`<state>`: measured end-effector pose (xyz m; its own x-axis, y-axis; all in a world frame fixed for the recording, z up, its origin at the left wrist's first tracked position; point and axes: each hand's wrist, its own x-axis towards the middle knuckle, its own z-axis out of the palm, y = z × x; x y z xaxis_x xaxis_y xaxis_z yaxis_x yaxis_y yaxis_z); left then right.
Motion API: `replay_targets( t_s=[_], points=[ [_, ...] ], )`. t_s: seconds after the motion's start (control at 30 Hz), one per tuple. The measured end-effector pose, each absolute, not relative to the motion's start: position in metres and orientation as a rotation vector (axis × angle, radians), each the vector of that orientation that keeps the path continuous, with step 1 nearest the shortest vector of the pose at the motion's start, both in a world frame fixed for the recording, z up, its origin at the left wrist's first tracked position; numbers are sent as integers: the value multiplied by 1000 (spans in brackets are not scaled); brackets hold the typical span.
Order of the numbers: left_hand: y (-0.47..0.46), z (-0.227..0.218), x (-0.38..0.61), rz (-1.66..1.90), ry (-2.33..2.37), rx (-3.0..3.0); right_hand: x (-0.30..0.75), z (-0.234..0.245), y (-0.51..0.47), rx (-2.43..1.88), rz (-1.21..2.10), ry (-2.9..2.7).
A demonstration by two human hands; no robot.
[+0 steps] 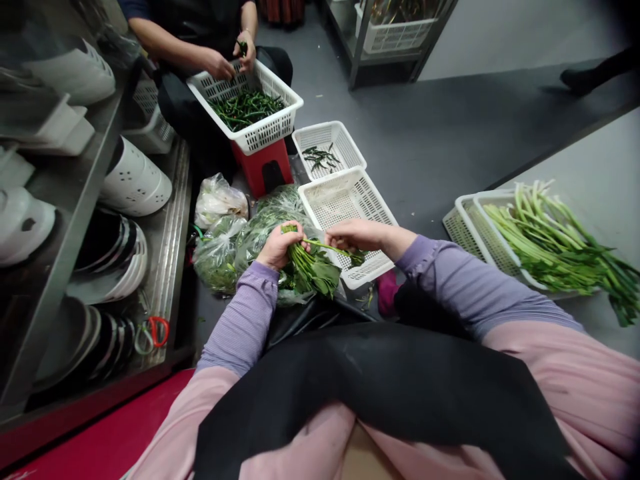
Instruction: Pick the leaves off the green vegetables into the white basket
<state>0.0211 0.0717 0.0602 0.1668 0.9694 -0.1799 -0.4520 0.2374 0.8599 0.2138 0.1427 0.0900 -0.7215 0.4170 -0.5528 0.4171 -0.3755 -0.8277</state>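
My left hand is closed round a bunch of leafy green stems, held over my lap. My right hand pinches a single green stem that runs out of that bunch. Both hands hover at the near edge of an empty white plastic basket on the floor. Clear plastic bags of greens lie just left of my left hand.
Another person sits opposite with both hands over a white basket of green chillies on a red stool. A smaller basket holds a few chillies. Stacked baskets with long green stalks lie right. Metal shelves with shoes stand left.
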Motion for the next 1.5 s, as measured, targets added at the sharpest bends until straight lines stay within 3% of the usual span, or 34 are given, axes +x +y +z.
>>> replay_targets(
  t_s=[0.13, 0.3, 0.47, 0.57, 0.67, 0.87, 1.0, 1.23, 1.4, 1.5],
  points=[
    [74, 58, 21, 1170, 845, 771, 215, 102, 130, 990, -2110, 2098],
    [76, 56, 23, 1235, 802, 830, 204, 105, 113, 1256, -1923, 2345],
    [75, 59, 32, 1322, 796, 839, 186, 86, 107, 1743, -2589, 1956],
    [73, 62, 35, 1320, 786, 841, 191, 78, 126, 2067, -2732, 1721],
    [73, 62, 33, 1357, 790, 763, 212, 79, 146, 2203, -2516, 2006],
    [79, 54, 33, 1389, 842, 610, 210, 87, 124, 1461, -1550, 2877],
    [79, 52, 35, 1383, 784, 593, 190, 87, 109, 1439, -1192, 3014],
    [75, 52, 40, 1342, 925, 685, 196, 102, 122, 1254, -1024, 2709],
    [75, 50, 40, 1349, 1069, 768, 197, 109, 125, 1126, -857, 2815],
    [76, 52, 41, 1415, 1012, 663, 191, 102, 117, 1286, -1076, 2827]
  ],
)
